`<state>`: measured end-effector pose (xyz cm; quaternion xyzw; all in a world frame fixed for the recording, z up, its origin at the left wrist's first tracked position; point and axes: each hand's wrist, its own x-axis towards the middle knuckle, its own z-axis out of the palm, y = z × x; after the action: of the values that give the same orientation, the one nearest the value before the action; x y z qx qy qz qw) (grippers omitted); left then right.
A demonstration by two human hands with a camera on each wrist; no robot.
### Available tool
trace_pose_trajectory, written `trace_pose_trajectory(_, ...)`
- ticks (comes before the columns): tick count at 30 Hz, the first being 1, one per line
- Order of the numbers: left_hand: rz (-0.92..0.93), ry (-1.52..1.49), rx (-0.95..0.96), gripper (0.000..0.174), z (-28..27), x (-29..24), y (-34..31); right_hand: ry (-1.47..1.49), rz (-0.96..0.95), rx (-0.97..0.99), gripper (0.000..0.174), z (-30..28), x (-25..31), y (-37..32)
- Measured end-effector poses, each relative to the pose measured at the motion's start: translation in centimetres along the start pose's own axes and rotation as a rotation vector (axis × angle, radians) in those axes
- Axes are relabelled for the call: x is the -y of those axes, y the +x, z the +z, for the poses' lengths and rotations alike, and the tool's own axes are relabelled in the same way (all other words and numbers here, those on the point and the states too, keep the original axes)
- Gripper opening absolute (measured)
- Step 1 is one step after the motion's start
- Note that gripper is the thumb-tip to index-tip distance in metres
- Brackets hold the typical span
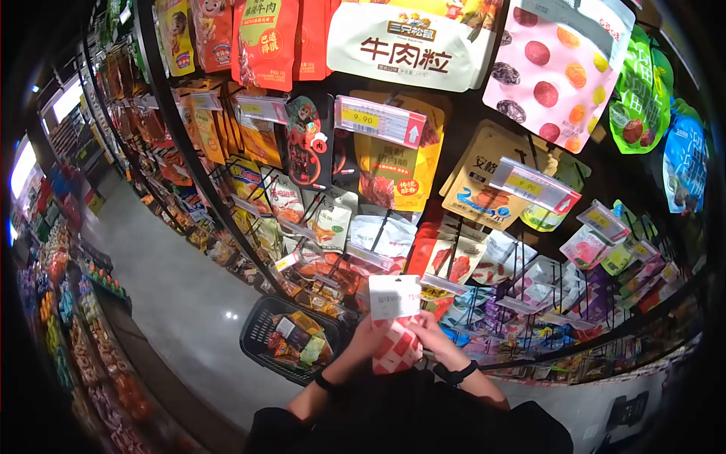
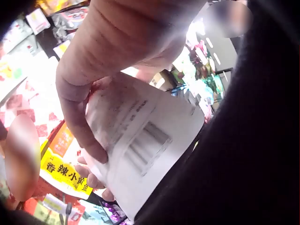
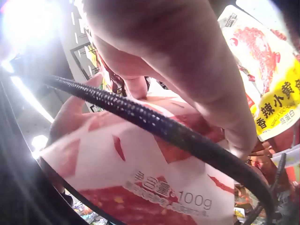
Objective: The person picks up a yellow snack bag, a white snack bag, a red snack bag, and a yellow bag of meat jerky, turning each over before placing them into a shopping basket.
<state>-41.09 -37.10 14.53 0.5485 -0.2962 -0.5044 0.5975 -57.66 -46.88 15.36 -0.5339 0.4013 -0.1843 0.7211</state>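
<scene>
In the head view, a snack pouch (image 1: 396,349) with red-and-white checks and a pale top hangs upright in front of the person, between both hands. The left hand (image 1: 367,339) grips its left side, and the right hand (image 1: 437,340) grips its right side. From the left wrist, the pouch's pale printed face (image 2: 150,145) with a barcode shows, and the left hand's fingers (image 2: 96,145) curl over its edge. From the right wrist, the checked face (image 3: 117,154) reads 100g, with the right hand (image 3: 183,61) bent over its upper edge.
A black shopping basket (image 1: 255,325) holding several snack packs (image 1: 299,338) stands on the floor at the left. Racks of hanging bags (image 1: 401,166) with price tags (image 1: 380,121) rise ahead. A grey aisle floor (image 1: 166,265) runs past more shelves (image 1: 83,325) on the left.
</scene>
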Motion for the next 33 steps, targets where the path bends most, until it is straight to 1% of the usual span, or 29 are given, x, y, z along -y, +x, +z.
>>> trace_pose_trajectory(1, -0.087, -0.064, -0.002, 0.029, -0.5, -1.6, 0.7, 0.039, 0.008, -0.104, 0.052, -0.2, -1.2, 0.9)
trace_pose_trajectory(2, -0.102, -0.153, 0.027, 0.027, -1.4, -1.4, 2.0, 0.060, -0.042, -0.096, 0.038, 0.1, -0.8, 1.3)
trace_pose_trajectory(4, -0.139, -0.194, 0.041, 0.027, -2.9, -1.3, 4.0, 0.059, -0.088, -0.118, 0.026, 0.4, -0.9, 2.6)
trace_pose_trajectory(7, -0.045, -0.199, 0.029, 0.028, -4.8, -0.7, 6.9, 0.081, -0.172, -0.164, 0.020, 2.1, 1.4, 3.3)
trace_pose_trajectory(9, -0.038, -0.146, -0.034, 0.030, -6.0, -0.9, 8.0, 0.101, -0.240, -0.171, 0.018, 3.8, 3.9, 3.3)
trace_pose_trajectory(12, 0.015, -0.120, -0.094, 0.034, -7.4, -1.0, 8.4, 0.050, -0.378, -0.201, 0.014, 4.9, 2.7, 4.8)
trace_pose_trajectory(14, 0.066, -0.117, -0.122, 0.036, -8.4, -0.8, 8.3, -0.016, -0.395, -0.199, 0.014, 5.5, 2.3, 5.1)
trace_pose_trajectory(15, 0.116, -0.051, -0.149, 0.037, -8.8, -0.7, 8.3, -0.035, -0.393, -0.200, 0.014, 5.9, 2.1, 5.2)
trace_pose_trajectory(18, 0.178, -0.108, -0.143, 0.035, -9.5, -0.7, 7.9, -0.127, -0.490, -0.267, 0.016, 6.9, 0.5, 5.6)
trace_pose_trajectory(19, 0.022, -0.085, -0.079, 0.033, -10.4, -0.8, 8.2, -0.134, -0.442, -0.257, 0.017, 6.9, 0.4, 5.5)
trace_pose_trajectory(20, 0.057, -0.065, -0.063, 0.033, -10.5, -0.7, 8.5, -0.056, -0.468, -0.263, 0.015, 7.2, 0.4, 5.7)
trace_pose_trajectory(22, 0.147, -0.032, -0.030, 0.032, -10.3, -1.2, 9.7, 0.077, -0.405, -0.272, 0.019, 7.5, 1.8, 5.1)
trace_pose_trajectory(23, 0.168, -0.015, -0.016, 0.032, -10.0, -1.8, 10.0, 0.029, -0.411, -0.302, 0.020, 7.3, 1.7, 5.5)
trace_pose_trajectory(26, 0.084, 0.118, 0.034, 0.033, -10.8, -1.8, 11.9, -0.048, -0.425, -0.368, 0.023, 6.9, 1.0, 6.8)
trace_pose_trajectory(28, 0.176, 0.059, 0.041, 0.031, -10.7, -1.8, 12.5, -0.012, -0.447, -0.385, 0.024, 7.4, 1.3, 7.3)
trace_pose_trajectory(29, 0.222, 0.028, 0.047, 0.032, -10.6, -1.8, 12.8, -0.039, -0.471, -0.414, 0.017, 7.8, 1.6, 7.5)
trace_pose_trajectory(32, 0.147, -0.003, 0.077, 0.032, -10.8, -2.1, 12.8, 0.002, -0.445, -0.413, 0.022, 8.3, 2.4, 6.9)
trace_pose_trajectory(33, 0.143, -0.025, 0.071, 0.032, -10.7, -2.1, 12.7, 0.013, -0.466, -0.408, 0.025, 8.3, 2.3, 7.1)
